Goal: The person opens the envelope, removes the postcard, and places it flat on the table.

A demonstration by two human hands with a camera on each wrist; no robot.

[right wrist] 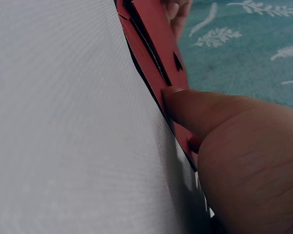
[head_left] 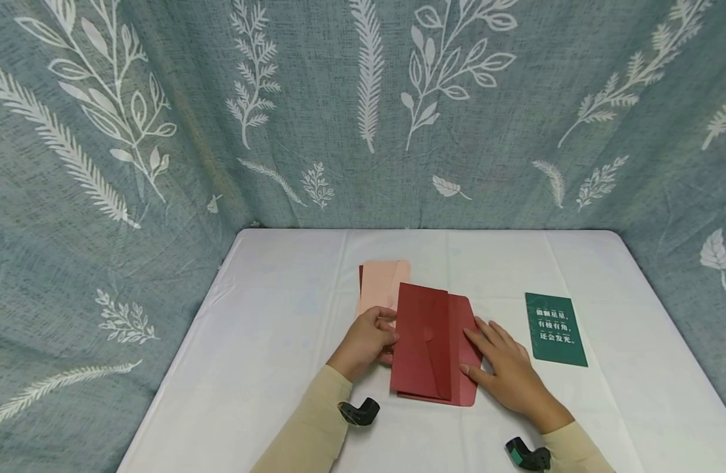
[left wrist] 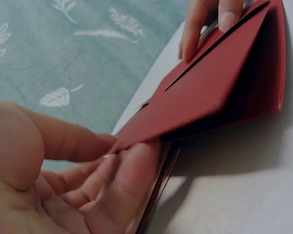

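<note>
Red envelope (head_left: 418,341) sits centre-table, close to me, long sides running approx 12 to 6. My left hand (head_left: 365,341) is at its 9 o'clock: thumb and fingers nearly closed, pinching the edge, w/ that side lifted off the table (head_left: 268,322) and a shadow underneath. Prob held by the rim b/c thin card is easiest to steer there, w/out creasing the face.

Over at 3 to 4 o'clock, my right hand (head_left: 507,371): fingers spread, fairly straight, thumb well apart, tips resting on the side strip. Not gripping, AFAICT; looks like a light press to steady that side while the other's up. Dark gap shows btwn strip and front panel; can't tell what's inside, if anything.

Pink paper (head_left: 385,282) lies at 11 o'clock, partly behind the envelope, w/ a dark red edge peeking out at its left. Green card (head_left: 556,330) is off at 3 o'clock, flat, white lettering facing me, apart from my right hand; presumably parked there to stay readable and within reach.
</note>
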